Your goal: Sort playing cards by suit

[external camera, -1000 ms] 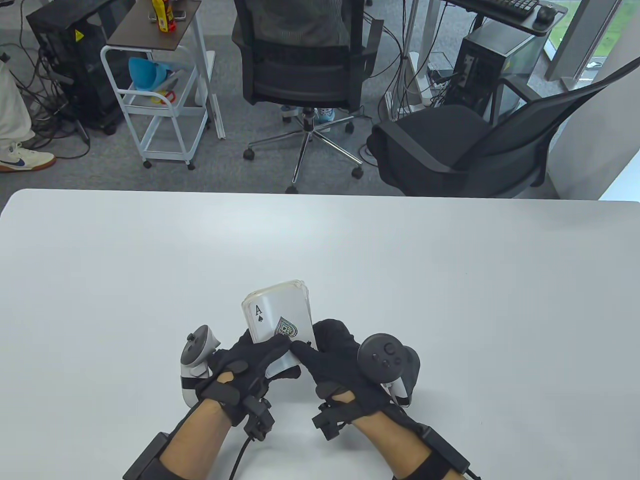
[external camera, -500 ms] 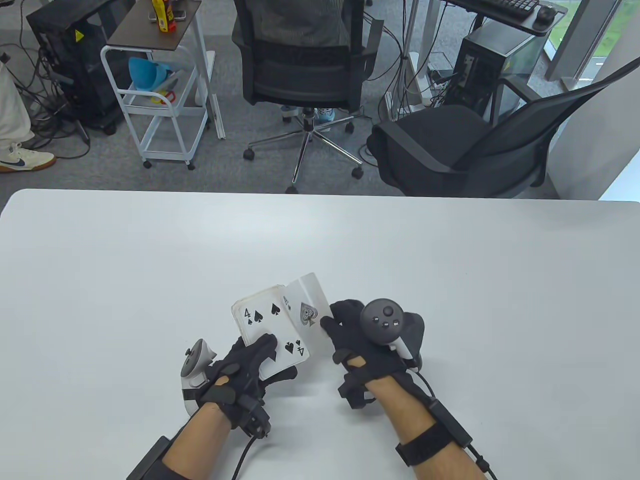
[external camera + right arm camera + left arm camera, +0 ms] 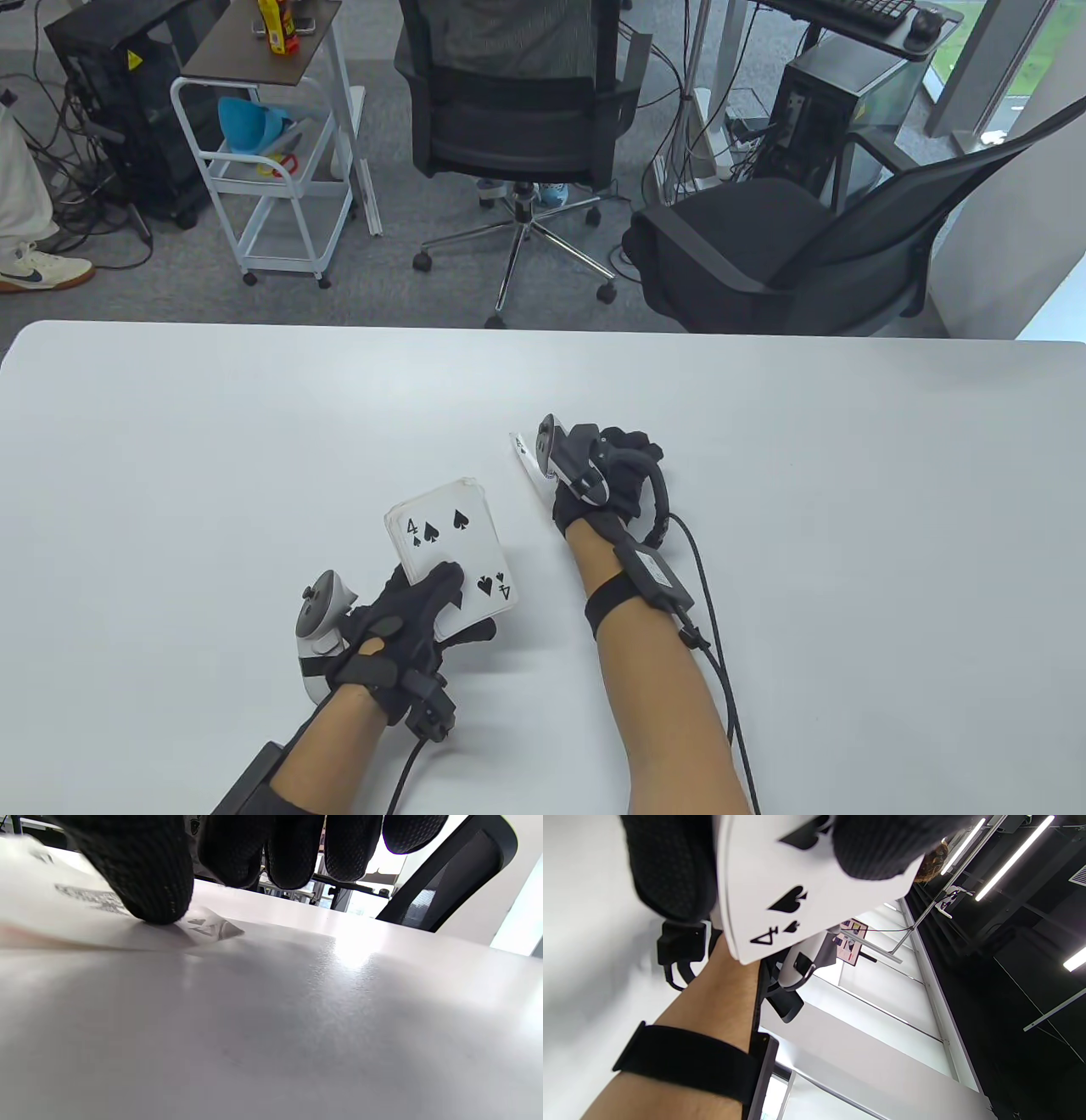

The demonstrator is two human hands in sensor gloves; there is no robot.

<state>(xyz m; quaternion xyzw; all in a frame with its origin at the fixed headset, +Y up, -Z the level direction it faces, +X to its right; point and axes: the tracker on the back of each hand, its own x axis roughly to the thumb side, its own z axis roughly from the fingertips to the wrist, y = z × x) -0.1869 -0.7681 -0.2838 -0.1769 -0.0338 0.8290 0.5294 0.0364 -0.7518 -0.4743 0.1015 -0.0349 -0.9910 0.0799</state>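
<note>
My left hand (image 3: 422, 607) grips a deck of playing cards (image 3: 451, 545) face up just above the white table (image 3: 212, 441), thumb across it. The four of spades (image 3: 780, 904) is the top card. My right hand (image 3: 598, 467) is further out on the table, to the right of the deck, and pinches a single card, the ace of spades (image 3: 523, 450). In the right wrist view the thumb (image 3: 144, 874) lies on top of that ace (image 3: 63, 921), which is almost flat on the table; the other fingers curl behind it.
Two black office chairs (image 3: 517, 110) (image 3: 789, 246) stand beyond the table's far edge. A white trolley (image 3: 271, 161) and computer towers (image 3: 127, 93) are on the floor at the back. A person's shoe (image 3: 38, 267) shows at far left.
My right hand has taken the ace of spades off the deck and carried it forward and right, down to the table. The four of spades is now uncovered; the left hand barely moved.
</note>
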